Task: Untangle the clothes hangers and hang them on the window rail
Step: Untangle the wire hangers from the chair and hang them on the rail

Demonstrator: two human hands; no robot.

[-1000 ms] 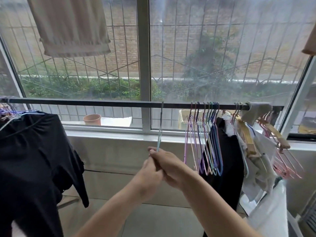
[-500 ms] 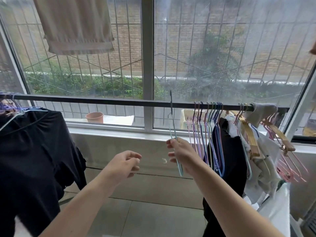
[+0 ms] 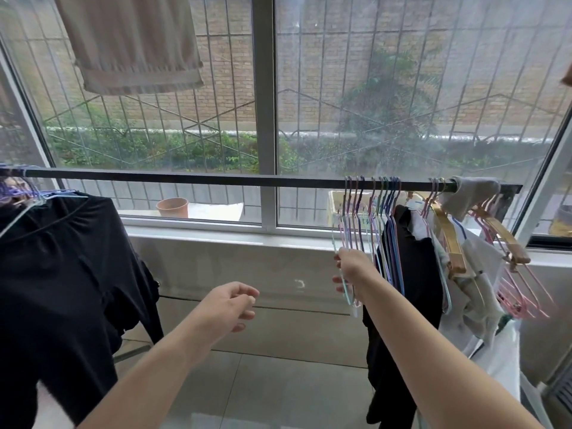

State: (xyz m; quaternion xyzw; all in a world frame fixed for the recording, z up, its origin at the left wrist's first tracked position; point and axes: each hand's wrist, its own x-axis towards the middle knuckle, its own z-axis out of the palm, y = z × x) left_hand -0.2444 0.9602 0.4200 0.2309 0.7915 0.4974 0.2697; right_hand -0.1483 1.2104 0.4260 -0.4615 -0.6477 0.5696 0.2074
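Observation:
A dark window rail (image 3: 185, 178) runs across the window at mid height. A row of several thin coloured hangers (image 3: 376, 230) hangs on its right half. My right hand (image 3: 353, 270) grips a light teal hanger (image 3: 344, 286) at the left end of that row; its hook sits among the others on the rail. My left hand (image 3: 230, 305) hovers lower and to the left, fingers loosely curled, holding nothing. More pink and wooden hangers (image 3: 507, 258) crowd the rail's right end.
A black shirt (image 3: 62, 289) hangs at the rail's left end. A black garment (image 3: 408, 274) and white clothes (image 3: 483, 289) hang at the right. A beige cloth (image 3: 133, 41) hangs above. A terracotta pot (image 3: 172, 207) sits outside the window. A tiled floor lies below.
My right hand carried the teal hanger rightward along the rail to the row of hangers. My left hand let go of it and dropped away to the left.

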